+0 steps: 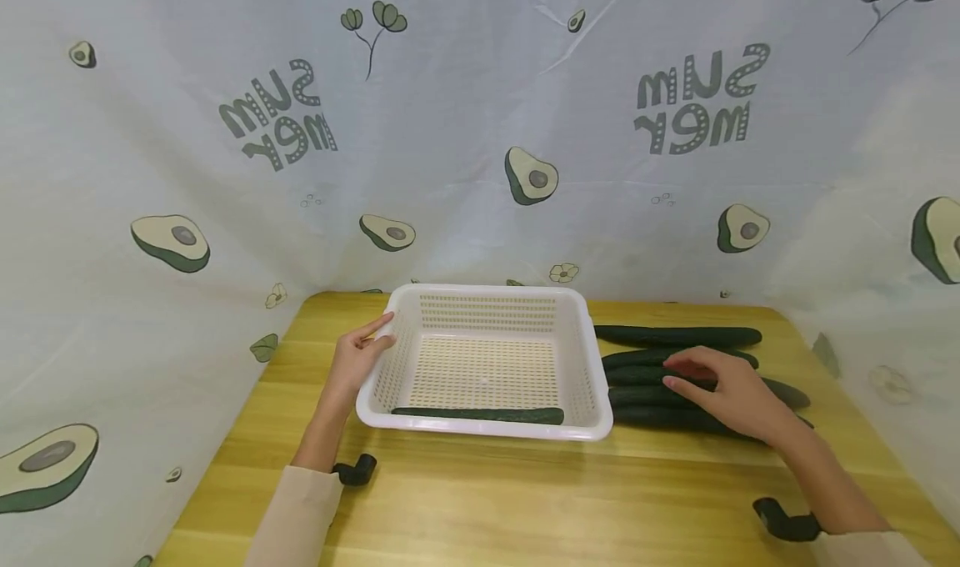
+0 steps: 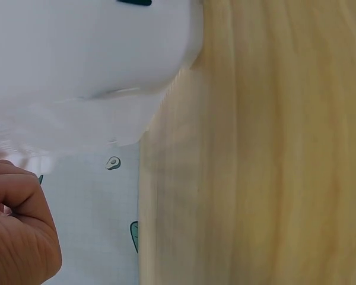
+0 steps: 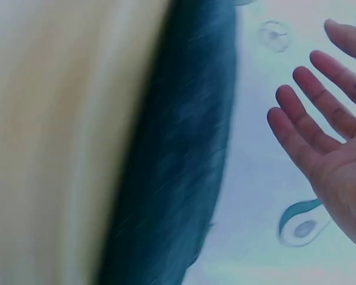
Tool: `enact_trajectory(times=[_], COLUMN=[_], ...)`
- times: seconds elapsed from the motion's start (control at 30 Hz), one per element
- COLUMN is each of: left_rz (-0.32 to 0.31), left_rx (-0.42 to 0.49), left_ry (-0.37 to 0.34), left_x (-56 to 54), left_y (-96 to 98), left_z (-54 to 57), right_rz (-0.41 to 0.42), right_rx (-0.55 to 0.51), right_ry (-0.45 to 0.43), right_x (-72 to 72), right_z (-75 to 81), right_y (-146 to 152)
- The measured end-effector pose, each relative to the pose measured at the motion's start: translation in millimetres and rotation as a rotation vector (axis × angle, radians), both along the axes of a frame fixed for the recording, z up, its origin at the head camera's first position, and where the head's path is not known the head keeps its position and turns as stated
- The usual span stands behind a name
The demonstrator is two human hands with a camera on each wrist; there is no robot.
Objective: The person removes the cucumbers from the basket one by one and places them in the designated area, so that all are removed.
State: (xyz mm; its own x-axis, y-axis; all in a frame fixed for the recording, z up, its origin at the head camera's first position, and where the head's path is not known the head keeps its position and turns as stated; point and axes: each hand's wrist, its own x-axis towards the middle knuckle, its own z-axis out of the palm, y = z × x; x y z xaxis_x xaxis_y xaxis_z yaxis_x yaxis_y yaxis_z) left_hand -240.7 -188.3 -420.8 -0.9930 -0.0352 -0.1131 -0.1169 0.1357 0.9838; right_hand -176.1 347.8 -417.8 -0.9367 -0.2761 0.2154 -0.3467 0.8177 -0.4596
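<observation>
A white plastic basket [image 1: 600, 375] with a slotted base is in the middle of the head view. My left hand [image 1: 356, 363] grips its left rim between thumb and fingers. Inside, one dark green cucumber [image 1: 480, 415] lies along the near wall. To the right of the basket, several cucumbers [image 1: 637, 396] lie side by side, pointing left to right. Above them is my right hand [image 1: 723, 388], holding nothing. The right wrist view has this hand [image 3: 338, 130] with fingers spread, apart from a large blurred cucumber [image 3: 172, 148].
Under everything is a wood-grain table [image 1: 480, 500]. A pale cloth [image 1: 450, 133] printed with avocados hangs behind it and along both sides. Black curved pieces [image 1: 356, 471] sit at both wrists.
</observation>
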Motion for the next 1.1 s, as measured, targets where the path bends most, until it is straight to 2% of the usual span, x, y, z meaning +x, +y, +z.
enact_trajectory(times=[0.17, 0.3, 0.4, 0.53, 0.63, 0.77, 0.93, 1.1], left_rz=[0.011, 0.025, 0.019, -0.009, -0.004, 0.018, 0.037, 0.046], left_rx=[0.014, 0.007, 0.016, 0.023, 0.018, 0.027, 0.019, 0.003], left_ry=[-0.001, 0.005, -0.001, -0.001, 0.008, 0.010, 0.035, 0.037], left_x=[-10.7, -15.6, -13.3, -6.3, -4.3, -9.0, -15.3, -15.1], left_y=[-8.3, -9.6, -8.1, -4.1, -2.6, -4.8, -6.7, -5.6], left_z=[-18.5, -28.0, -25.4, -12.7, -7.5, -16.1, -30.7, -31.0], right_rz=[0.029, 0.066, 0.098, 0.152, 0.201, 0.276, 0.334, 0.387], right_rx=[-0.058, -0.095, -0.126, -0.148, -0.155, -0.184, -0.205, -0.198], right_ry=[0.010, -0.011, -0.008, 0.008, 0.011, -0.020, -0.113, -0.195], right_x=[-9.0, -15.0, -17.5, -19.3, -23.0, -28.0, -33.1, -42.0], right_z=[15.9, 18.7, 19.0, 18.8, 17.0, 14.7, 14.9, 10.5], right_y=[-32.6, -57.8, -74.2, -93.6, -110.0, -134.1, -159.3, -177.7])
